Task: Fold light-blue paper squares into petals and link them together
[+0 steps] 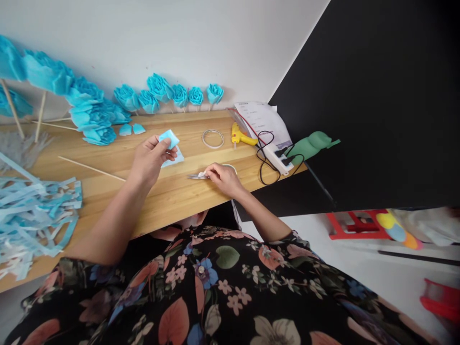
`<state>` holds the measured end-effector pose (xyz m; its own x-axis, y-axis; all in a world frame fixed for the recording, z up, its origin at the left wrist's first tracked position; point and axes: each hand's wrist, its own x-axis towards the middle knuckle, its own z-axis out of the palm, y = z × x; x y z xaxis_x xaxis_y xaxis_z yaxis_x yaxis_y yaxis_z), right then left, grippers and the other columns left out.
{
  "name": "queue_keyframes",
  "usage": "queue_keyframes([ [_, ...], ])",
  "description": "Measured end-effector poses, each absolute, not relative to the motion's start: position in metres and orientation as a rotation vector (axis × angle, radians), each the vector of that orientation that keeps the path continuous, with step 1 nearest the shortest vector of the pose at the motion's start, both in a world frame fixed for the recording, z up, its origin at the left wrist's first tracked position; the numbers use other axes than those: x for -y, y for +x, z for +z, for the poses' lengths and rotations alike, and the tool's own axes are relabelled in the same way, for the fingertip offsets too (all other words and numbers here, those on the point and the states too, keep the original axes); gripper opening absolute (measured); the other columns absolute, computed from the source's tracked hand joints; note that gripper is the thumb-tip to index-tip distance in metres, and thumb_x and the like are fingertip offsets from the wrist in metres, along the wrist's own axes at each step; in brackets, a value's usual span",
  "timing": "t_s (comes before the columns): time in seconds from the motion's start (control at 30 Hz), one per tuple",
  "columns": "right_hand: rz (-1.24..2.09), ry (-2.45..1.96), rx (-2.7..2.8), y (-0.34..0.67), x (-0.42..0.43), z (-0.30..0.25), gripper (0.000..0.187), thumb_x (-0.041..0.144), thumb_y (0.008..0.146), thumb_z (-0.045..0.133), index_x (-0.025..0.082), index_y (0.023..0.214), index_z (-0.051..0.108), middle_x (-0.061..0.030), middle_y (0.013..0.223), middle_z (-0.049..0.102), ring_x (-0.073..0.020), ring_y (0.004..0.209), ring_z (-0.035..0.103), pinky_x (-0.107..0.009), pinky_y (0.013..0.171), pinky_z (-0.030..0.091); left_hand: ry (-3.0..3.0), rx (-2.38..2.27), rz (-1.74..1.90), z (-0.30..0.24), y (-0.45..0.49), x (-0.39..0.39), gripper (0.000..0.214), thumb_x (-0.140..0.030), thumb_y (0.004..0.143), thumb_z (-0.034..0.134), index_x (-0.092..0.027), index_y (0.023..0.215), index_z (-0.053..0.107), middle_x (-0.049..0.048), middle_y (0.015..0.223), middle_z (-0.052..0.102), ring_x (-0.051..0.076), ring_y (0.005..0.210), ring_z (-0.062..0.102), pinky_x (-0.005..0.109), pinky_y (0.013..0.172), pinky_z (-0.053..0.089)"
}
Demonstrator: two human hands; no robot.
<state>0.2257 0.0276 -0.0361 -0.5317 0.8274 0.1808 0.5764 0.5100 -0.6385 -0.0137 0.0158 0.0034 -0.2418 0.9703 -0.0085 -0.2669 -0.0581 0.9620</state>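
6 blue paper flowers (160,87) are standing along the wall (215,48); a tape ring (204,140) and a yellow glue gun (243,138) are lying beyond. Positioned apart, the left hand (149,155) is pinching a blue paper piece (170,138) above the table (179,196); the right hand (223,178) is gripping scissors (196,176).

Two hands are over the table (194,194). The left hand (158,151) holds one light-blue piece (170,138), with a second paler piece (178,155) just below it. One pair of scissors (196,177) is in the right hand (223,178). Beyond the hands stand six blue flowers (160,87) in a row — those clustered left of them overlap too much to count. Two cut petals (125,129) and one lone stick (91,168) lie left of the left hand. Beyond the right hand: one tape roll (213,145), one yellow glue gun (245,139) — and, farther right, one power strip (278,160) with two plugs (288,160).
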Motion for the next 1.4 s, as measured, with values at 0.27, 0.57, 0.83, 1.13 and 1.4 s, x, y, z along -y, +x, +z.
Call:
queue_keyframes([
  [0.27,0.928,-1.139,2.086,0.226,-0.028,-0.042,0.020,0.033,0.098,0.048,0.021,0.092,0.063,-0.0016,0.092,0.075,-0.0121,0.082,0.069,-0.024,0.077,0.048,0.905,-1.155,1.509,0.002,-0.013,-0.016,0.022,-0.032,0.083,0.072,-0.017,0.073,0.059,0.0001,0.066,0.063,0.011,0.056,0.058,0.026,0.061,0.048],
  [0.57,1.227,-1.073,1.698,0.227,-0.028,-0.044,0.027,0.048,0.091,0.058,0.020,0.094,0.061,-0.0020,0.082,0.074,-0.0115,0.067,0.066,-0.025,0.066,0.052,0.913,-1.085,1.506,-0.004,-0.012,-0.017,0.023,-0.034,0.078,0.076,-0.016,0.071,0.062,0.0007,0.064,0.065,0.010,0.057,0.059,0.023,0.058,0.048],
  [0.83,1.344,-0.978,1.418,0.215,-0.047,-0.012,0.044,0.050,0.091,0.059,0.024,0.127,0.057,-0.0045,0.092,0.075,-0.0132,0.074,0.067,-0.025,0.062,0.054,0.959,-1.094,1.448,-0.007,-0.012,-0.016,0.029,-0.040,0.073,0.078,-0.017,0.071,0.061,0.0004,0.062,0.064,0.011,0.056,0.058,0.025,0.059,0.046],
  [1.13,0.397,-0.759,2.105,0.187,-0.049,0.025,0.035,0.034,0.102,0.045,0.028,0.132,0.061,-0.0069,0.124,0.071,-0.0205,0.115,0.064,-0.040,0.100,0.052,1.028,-1.078,1.399,0.001,-0.012,-0.011,0.029,-0.040,0.070,0.078,-0.018,0.066,0.060,0.0007,0.058,0.063,0.011,0.053,0.054,0.025,0.058,0.043],
  [1.4,0.158,-0.796,2.138,0.173,-0.056,0.030,0.031,0.030,0.103,0.043,0.025,0.109,0.073,-0.0072,0.102,0.075,-0.0211,0.098,0.066,-0.039,0.093,0.050,1.018,-1.087,1.348,0.004,-0.011,-0.010,0.029,-0.039,0.067,0.078,-0.019,0.063,0.058,0.0005,0.054,0.060,0.011,0.049,0.052,0.025,0.054,0.042],
])
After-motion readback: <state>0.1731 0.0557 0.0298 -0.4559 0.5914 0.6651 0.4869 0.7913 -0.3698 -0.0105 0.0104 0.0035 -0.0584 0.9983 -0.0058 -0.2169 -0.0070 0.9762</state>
